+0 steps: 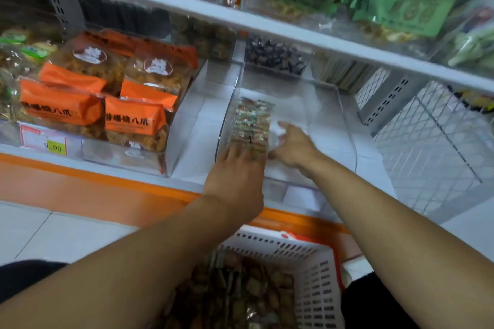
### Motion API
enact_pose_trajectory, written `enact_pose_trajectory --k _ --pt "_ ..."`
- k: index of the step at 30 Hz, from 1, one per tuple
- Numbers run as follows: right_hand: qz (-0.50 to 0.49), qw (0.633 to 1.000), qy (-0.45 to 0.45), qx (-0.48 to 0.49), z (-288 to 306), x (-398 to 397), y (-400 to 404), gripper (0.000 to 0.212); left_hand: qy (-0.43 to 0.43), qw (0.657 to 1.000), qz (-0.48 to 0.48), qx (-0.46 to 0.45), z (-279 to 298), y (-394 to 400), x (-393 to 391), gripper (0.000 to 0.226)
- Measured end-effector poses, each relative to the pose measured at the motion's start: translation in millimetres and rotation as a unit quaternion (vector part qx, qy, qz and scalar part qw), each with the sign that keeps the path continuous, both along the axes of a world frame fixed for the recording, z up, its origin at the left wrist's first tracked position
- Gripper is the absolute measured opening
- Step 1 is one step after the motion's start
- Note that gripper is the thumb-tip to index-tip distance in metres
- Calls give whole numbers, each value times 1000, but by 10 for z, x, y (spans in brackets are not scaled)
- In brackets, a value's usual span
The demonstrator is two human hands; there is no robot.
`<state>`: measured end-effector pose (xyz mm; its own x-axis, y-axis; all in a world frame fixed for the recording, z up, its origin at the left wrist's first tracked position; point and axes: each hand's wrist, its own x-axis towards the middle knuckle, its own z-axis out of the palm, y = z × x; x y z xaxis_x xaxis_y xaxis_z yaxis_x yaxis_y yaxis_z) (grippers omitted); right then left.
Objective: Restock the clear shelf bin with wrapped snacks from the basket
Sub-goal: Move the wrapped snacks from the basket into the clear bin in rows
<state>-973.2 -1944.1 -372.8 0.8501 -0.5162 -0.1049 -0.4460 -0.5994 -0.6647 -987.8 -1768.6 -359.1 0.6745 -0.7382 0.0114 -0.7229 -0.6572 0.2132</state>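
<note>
- Your clear shelf bin sits on the lower shelf, a row of wrapped snacks along its left wall.
- Your white slotted basket below holds more brown wrapped snacks.
</note>
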Motion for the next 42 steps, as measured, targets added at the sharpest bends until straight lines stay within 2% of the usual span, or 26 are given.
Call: enact_pose_trajectory --k 1,2,4,5,6,7,9,11,12,14,15,16,17,18,19,20,22,24,26,28,31,33,35,38,40,42 --pt "-10 993 -105 -48 65 -93 83 55 -32 999 -1 -27 31 12 -28 51" --pt "-26 970 -235 -63 114 -213 174 42 -61 997 -8 -53 48 26 -51 42" --pt "-45 887 -459 -27 74 -516 404 29 -55 994 -16 -89 1 98 -114 24" --pt "-46 856 -514 -5 -34 -667 542 29 -10 997 -13 -74 -53 155 -153 17" --pt "-45 847 -529 8 -196 -819 702 30 45 999 -6 -23 -159 217 -198 15" --pt "-46 856 -515 16 -396 -974 861 28 97 994 -7 56 -285 276 -245 15" --pt "-55 916 -397 24 -935 -1258 1116 17 162 962 -36 215 -637 397 -341 25" --pt "-33 985 -150 77 -1528 -1589 1237 9 209 920 -99 316 -1003 494 -455 31" --pt "-6 993 -29 114 -1760 -1786 1300 15 241 901 -117 340 -1186 556 -505 32" --pt "3 983 68 169 -2167 -2131 1334 26 299 873 -113 369 -1521 720 -588 37" --pt "-18 959 129 251 -2312 -2228 1319 30 319 862 -107 379 -1673 814 -624 41" --pt "-73 946 156 274 -2405 -2268 1287 42 341 849 -102 391 -1819 912 -658 43" --pt "-82 939 200 268 -2589 -2333 1252 57 368 835 -87 401 -1960 995 -703 43" --pt "-82 929 250 260 -2683 -2310 1257 40 383 825 -80 409 -2110 1066 -737 42" --pt "-23 934 276 225 -2819 -2270 1234 42 395 826 -53 397 -2234 1113 -776 41" --pt "22 932 303 196 -2920 -2203 1206 55 402 834 -26 377 -2368 1128 -807 39" --pt "71 943 285 157 -3080 -2074 1198 70 386 868 23 312 -2548 1098 -907 40" --pt "104 953 262 113 -3188 -1955 1235 66 345 893 70 279 -2753 1022 -1045 55" --pt "159 945 276 73 -3358 -1892 1266 64 334 892 114 284 -2947 945 -1198 77" --pt "204 925 316 53 -3462 -1848 1287 64 368 876 154 270 -3128 905 -1359 90" --pt "234 916 323 49 -3530 -1754 1274 58 368 866 196 276 -3323 871 -1536 98" --pt "266 906 330 13 -3552 -1700 1268 58 332 877 179 297 -3433 838 -1619 102" --pt "312 883 350 -24 -3546 -1655 1266 61 329 871 167 324 -3509 794 -1677 106" --pt "333 858 390 -35 -3566 -1610 1275 68 353 848 200 342 -3571 721 -1692 100" --pt "337 843 417 -31 -3585 -1601 1295 75 345 850 218 332 -3576 695 -1689 86" --pt "326 846 422 -23 -3614 -1604 1290 74 333 860 223 315 -3578 702 -1690 78"
